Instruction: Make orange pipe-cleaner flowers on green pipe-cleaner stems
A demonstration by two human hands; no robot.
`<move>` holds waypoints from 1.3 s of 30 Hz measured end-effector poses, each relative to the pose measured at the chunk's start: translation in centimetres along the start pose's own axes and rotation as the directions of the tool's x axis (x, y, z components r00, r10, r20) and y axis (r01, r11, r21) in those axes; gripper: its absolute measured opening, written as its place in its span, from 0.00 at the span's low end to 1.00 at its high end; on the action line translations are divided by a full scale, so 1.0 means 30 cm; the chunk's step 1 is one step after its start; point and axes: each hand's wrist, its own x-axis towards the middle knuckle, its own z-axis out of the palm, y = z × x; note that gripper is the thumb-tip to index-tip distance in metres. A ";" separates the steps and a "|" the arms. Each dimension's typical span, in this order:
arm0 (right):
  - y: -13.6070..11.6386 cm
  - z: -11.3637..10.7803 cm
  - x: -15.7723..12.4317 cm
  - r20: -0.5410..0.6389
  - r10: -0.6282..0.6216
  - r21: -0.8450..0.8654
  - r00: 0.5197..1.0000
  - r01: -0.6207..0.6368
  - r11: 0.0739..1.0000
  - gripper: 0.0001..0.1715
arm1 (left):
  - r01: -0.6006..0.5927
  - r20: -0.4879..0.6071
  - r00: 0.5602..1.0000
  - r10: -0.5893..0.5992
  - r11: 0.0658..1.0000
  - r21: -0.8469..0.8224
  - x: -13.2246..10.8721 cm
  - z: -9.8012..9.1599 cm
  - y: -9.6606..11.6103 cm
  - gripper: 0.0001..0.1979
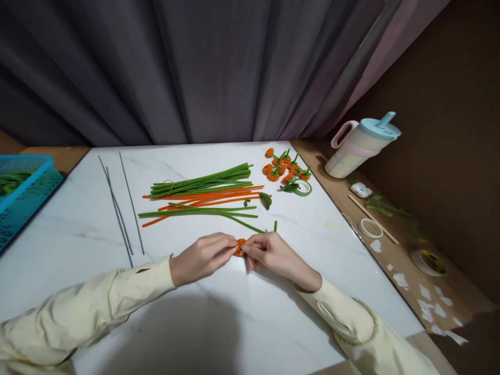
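Pinching small ribbed orange fuzzy piece (240, 243) in closed fingertips of left hand (203, 254) and right hand (275, 255) — probably shaping; next, steady light pressure.

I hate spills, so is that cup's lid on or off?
On: the blue lid covers the top of the cup.

Pipe cleaners (211, 179) are laid beyond the left grip (205, 253); wires (112, 194) are set to its left. Beyond the right grip (271, 253), pumpkin shapes (272, 177) are clustered beside a tape roll (309, 188).
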 end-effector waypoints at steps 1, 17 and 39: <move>-0.004 0.002 -0.001 0.003 0.025 0.013 1.000 -0.025 1.000 0.11 | -0.017 -0.005 1.000 0.017 1.000 0.011 -0.002 0.001 -0.001 0.07; -0.014 0.000 -0.002 -0.005 0.023 0.114 1.000 -0.022 0.993 0.08 | -0.066 0.005 0.998 0.066 0.997 0.047 0.017 -0.006 -0.008 0.09; -0.003 0.005 0.002 0.002 0.025 0.107 1.000 -0.025 0.994 0.11 | -0.303 0.087 0.953 0.290 0.904 0.302 0.016 -0.019 -0.007 0.06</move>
